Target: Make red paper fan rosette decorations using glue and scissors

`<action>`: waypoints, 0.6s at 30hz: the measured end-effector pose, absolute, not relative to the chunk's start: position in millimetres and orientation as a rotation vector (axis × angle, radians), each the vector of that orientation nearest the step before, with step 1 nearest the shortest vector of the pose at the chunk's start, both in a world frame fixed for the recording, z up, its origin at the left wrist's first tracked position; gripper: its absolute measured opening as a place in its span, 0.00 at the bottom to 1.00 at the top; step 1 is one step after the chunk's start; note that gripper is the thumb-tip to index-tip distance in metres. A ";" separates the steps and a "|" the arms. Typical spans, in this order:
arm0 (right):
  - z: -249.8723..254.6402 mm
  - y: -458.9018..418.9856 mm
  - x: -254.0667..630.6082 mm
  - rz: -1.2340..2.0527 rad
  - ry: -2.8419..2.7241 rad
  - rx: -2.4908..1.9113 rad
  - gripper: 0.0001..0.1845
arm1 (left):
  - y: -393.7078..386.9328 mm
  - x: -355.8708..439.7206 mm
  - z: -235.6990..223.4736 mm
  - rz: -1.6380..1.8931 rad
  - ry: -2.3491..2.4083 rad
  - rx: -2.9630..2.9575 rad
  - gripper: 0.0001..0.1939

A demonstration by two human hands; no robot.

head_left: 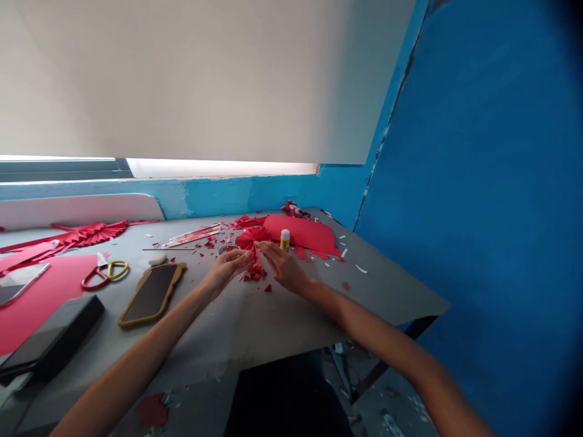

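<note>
Two bare forearms (136, 358) come first, reaching up from the bottom of the view to a grey table (319, 321). Between the hands lies a small red paper fan (249, 240), on the table near its middle. The left hand (225, 270) and the right hand (285, 268) are apart, and their fingers (243, 258) reach the lower part of the fan from both sides. I cannot tell if they pinch it or only touch it.

Red scraps (254, 273) lie just under the fan. Just beyond the right hand stands a glue stick (285, 240), upright, in front of a red sheet (310, 233). Wooden sticks (194, 235) lie beyond the left hand. More to the left are scissors (105, 273), a phone (151, 294) in a yellow case, and a bigger red fan (88, 233). A blue wall (469, 182) stands on the right.
</note>
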State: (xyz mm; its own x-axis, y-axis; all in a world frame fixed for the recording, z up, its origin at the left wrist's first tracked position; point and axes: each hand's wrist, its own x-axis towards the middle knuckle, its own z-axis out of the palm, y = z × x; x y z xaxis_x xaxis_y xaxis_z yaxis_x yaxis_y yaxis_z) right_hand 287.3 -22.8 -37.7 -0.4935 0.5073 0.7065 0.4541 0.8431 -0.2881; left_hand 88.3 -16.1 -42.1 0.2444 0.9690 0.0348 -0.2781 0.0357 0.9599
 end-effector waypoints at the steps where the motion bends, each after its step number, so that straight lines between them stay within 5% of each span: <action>1: -39.6 -23.1 284.1 0.206 -2.067 -0.745 0.17 | -17.1 88.5 -42.0 1.137 0.855 1.105 0.17; 7: -50.7 -24.7 266.1 0.661 -1.908 -0.796 0.21 | -25.1 95.7 -42.1 1.101 0.963 1.284 0.17; 18: -61.2 -20.5 260.5 0.593 -1.886 -0.893 0.17 | -31.4 106.6 -42.3 1.200 0.964 1.483 0.18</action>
